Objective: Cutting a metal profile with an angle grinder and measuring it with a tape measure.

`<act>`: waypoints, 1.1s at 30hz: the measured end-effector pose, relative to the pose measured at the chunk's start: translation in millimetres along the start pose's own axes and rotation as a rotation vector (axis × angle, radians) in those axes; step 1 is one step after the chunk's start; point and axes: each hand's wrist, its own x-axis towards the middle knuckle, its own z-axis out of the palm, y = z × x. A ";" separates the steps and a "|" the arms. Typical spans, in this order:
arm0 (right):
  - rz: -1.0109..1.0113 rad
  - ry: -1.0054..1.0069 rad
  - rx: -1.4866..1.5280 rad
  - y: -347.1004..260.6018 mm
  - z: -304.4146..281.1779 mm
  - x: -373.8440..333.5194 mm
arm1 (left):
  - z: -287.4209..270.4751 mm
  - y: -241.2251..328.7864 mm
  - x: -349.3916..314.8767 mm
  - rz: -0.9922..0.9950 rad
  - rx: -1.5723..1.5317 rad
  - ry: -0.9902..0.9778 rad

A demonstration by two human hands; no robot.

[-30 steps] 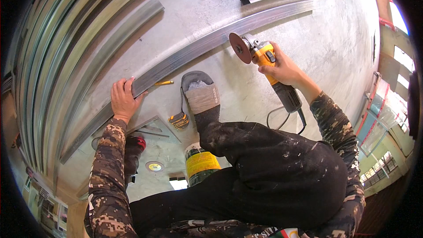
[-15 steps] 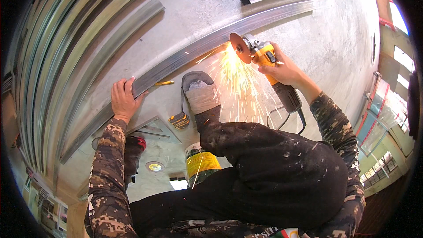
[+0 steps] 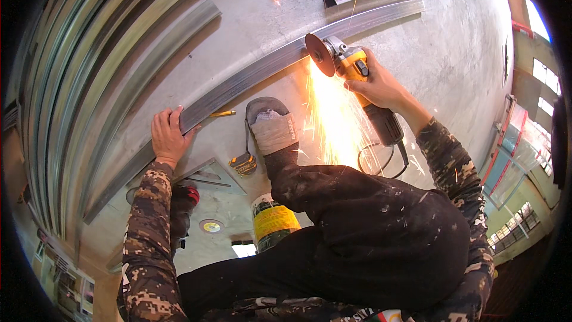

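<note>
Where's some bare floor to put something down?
Between the short metal profile and the long profile; also right of the angle grinder. It's crowded around the tape measure, triangular square and bucket, and sparks spray between sandal and angle grinder.

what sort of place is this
Likely a metal workshop or building site: the right hand holds a sparking angle grinder at a metal tube, and more long metal lengths lie at the left.

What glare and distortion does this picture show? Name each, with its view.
Head view: sparks by the grinder burn out to near white; head view: windows at right look washed out; head view: tubes at left bow, likely from the fisheye; head view: corners fall to black.
</note>
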 end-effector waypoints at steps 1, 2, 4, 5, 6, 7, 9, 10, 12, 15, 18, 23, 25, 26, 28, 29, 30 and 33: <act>0.000 0.001 0.000 2.7 0.0 0.9 | 0.0 0.4 0.5 -0.002 0.004 0.000; -0.007 0.006 -0.017 7.5 0.8 1.9 | 0.0 0.7 0.8 -0.004 0.008 0.000; -0.016 0.010 -0.034 10.5 0.2 1.3 | 0.2 0.2 0.3 -0.008 0.005 -0.004; -0.008 -0.003 -0.017 9.6 -0.5 -0.7 | 0.6 -0.4 -0.4 -0.012 0.004 -0.008; 0.000 -0.017 0.001 8.2 -1.1 -2.6 | 1.2 -0.9 -0.9 -0.013 0.005 -0.008; -0.001 -0.016 0.002 4.5 -1.3 -3.9 | 1.8 -1.0 -0.9 -0.016 0.000 -0.003; 0.034 0.005 -0.073 -4.0 -0.2 -5.2 | 1.8 -2.0 -1.5 -0.020 -0.003 0.003; 0.034 0.008 -0.074 -4.5 -1.3 -4.5 | 1.9 -1.5 -1.0 -0.017 -0.002 0.004; -0.003 0.014 -0.007 -5.4 -4.2 -1.5 | 1.9 -0.4 0.1 -0.013 -0.001 0.008; -0.006 0.038 -0.012 -7.0 -2.8 -0.1 | 0.4 -0.2 -0.1 -0.007 0.012 0.007; 0.000 0.032 0.022 -3.6 -2.8 0.4 | -0.6 0.5 0.8 0.000 0.007 -0.004; 0.009 0.000 0.019 -4.7 -3.1 -2.0 | 0.4 -1.9 -0.7 0.009 0.014 0.016; -0.008 -0.017 0.088 2.6 -3.2 -1.0 | 1.5 -0.7 0.0 0.008 0.008 0.019; 0.011 -0.007 0.034 4.7 -2.6 0.3 | 1.4 -0.9 -0.1 0.008 0.005 0.019; 0.028 0.001 -0.021 3.6 -1.9 1.7 | 1.7 -2.0 -0.2 0.005 0.005 0.017; 0.032 -0.002 -0.001 0.3 -1.7 1.2 | 1.8 -2.6 -0.7 0.004 0.004 0.015; 0.037 -0.005 0.019 -2.0 -1.3 1.3 | 1.5 -3.2 -1.2 0.003 0.006 0.015; 0.079 0.027 0.006 -1.4 -2.1 7.7 | 2.9 -2.5 -1.3 0.005 0.008 0.011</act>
